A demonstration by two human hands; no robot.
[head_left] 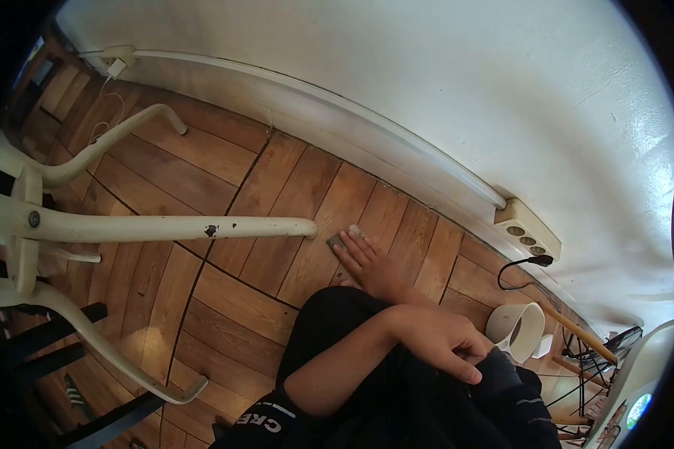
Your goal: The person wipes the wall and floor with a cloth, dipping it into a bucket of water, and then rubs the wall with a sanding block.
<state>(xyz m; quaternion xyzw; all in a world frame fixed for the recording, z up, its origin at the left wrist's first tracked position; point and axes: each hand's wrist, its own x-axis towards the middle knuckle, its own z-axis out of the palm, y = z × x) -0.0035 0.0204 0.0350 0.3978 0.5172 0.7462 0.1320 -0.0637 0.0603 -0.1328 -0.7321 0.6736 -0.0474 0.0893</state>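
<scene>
My right hand [367, 263] lies on the wooden floor [277, 273] with its fingers stretched out, pressing a small greyish cloth [335, 241] flat under the fingertips. Only the cloth's edges show; the palm and fingers cover the rest. My left arm crosses over the right one. Loosely curled, my left hand [453, 350] rests by my right forearm and knee, its thumb apart, with nothing visible in it. A cream metal chair leg [262, 227] ends on the floor just left of my right hand.
More curved legs [112, 146] spread at the left. A white wall [442, 82] with a skirting board runs along the floor. A power strip [526, 230] with a black plug, a white cup-like container [517, 331] and a wire-braced chair stand at the right.
</scene>
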